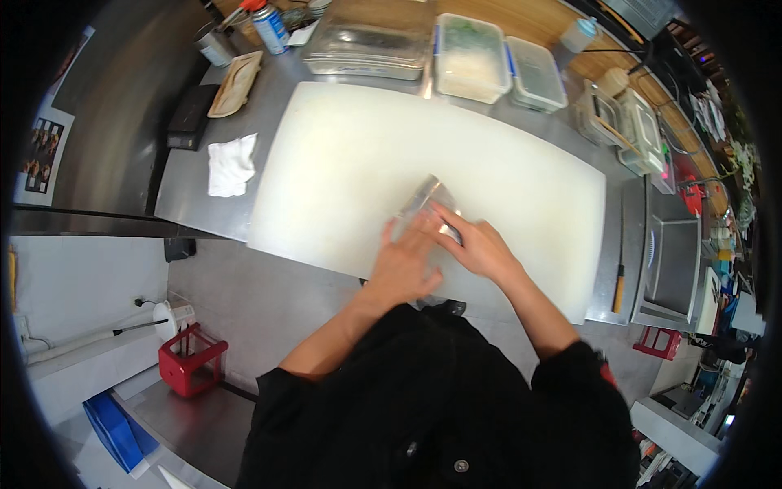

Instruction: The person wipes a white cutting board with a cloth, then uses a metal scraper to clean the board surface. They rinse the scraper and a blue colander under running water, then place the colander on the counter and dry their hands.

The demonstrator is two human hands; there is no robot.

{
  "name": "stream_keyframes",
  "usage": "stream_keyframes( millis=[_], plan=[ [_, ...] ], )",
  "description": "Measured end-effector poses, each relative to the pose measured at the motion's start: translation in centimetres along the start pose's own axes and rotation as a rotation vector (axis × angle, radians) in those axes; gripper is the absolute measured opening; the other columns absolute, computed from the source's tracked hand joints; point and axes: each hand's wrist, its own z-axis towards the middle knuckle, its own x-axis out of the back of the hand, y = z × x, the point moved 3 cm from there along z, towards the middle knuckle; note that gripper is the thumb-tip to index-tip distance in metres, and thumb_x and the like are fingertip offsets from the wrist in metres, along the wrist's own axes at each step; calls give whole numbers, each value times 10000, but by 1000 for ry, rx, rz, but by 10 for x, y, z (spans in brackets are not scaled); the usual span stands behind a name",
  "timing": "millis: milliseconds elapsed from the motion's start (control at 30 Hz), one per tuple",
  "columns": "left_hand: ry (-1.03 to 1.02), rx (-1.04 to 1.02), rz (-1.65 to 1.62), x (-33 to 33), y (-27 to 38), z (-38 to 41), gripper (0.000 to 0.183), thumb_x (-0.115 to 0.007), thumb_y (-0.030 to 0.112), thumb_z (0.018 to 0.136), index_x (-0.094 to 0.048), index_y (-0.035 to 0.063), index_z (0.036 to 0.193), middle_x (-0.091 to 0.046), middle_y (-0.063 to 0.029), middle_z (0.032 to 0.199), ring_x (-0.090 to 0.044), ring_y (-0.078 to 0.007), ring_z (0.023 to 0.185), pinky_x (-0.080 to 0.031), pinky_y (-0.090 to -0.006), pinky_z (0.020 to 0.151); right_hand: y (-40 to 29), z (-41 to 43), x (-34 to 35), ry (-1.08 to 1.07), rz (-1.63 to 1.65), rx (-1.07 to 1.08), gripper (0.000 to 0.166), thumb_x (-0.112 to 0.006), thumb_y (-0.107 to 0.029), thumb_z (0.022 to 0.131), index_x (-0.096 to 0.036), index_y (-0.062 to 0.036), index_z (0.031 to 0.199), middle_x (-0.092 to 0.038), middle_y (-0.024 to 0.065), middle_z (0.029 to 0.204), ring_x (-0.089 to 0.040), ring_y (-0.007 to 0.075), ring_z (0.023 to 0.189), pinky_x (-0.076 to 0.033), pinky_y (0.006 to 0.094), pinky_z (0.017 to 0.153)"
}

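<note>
Both hands are over the large white cutting board (360, 147) on the steel counter. A small, shiny, see-through or silvery packet (431, 191) is at my fingers, one corner pointing away from me; its material is hard to tell. My right hand (482, 247) grips its right side, with the index finger on top and the thumb below. Motion blurs my left hand (400, 269). Its fingers lie across the packet's near left part and overlap the right fingertips, so whether they grip it is hidden.
A folded white cloth (231, 165) lies left of the board. Behind stand a lidded steel pan (366, 55) and plastic food containers (473, 61). To the right, a long knife (620, 281) with a wooden handle rests beside a sink (672, 257). A red stool (189, 360) stands lower left.
</note>
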Motion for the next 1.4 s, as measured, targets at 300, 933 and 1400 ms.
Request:
stream_keyframes(
  millis=[300,933,1400],
  plan=[
    [-369,-607,-331,-169,210,39,767,-665,281,719,-411,-22,1377,-386,-183,1455,-292,-246,1406,-169,-585,1102,140,-271,53,289,90,-627,574,-648,-197,871,-443,-198,1407,-627,233,719,-587,355,537,-476,384,566],
    [-84,-176,-344,-119,87,121,840,-677,472,783,-379,-43,1376,-325,-179,1487,-262,-282,1411,-230,-573,1059,132,-44,107,-118,-265,-344,560,-628,-328,877,-441,-237,1397,-673,168,757,-638,396,680,-523,474,660],
    [310,328,-85,56,-146,56,890,-714,481,743,-372,-29,1386,-398,-160,1454,-338,-281,1380,-224,-566,1037,-94,237,12,-399,-436,293,557,-616,-356,885,-433,-253,1402,-628,147,643,-598,348,563,-507,430,589]
  ],
)
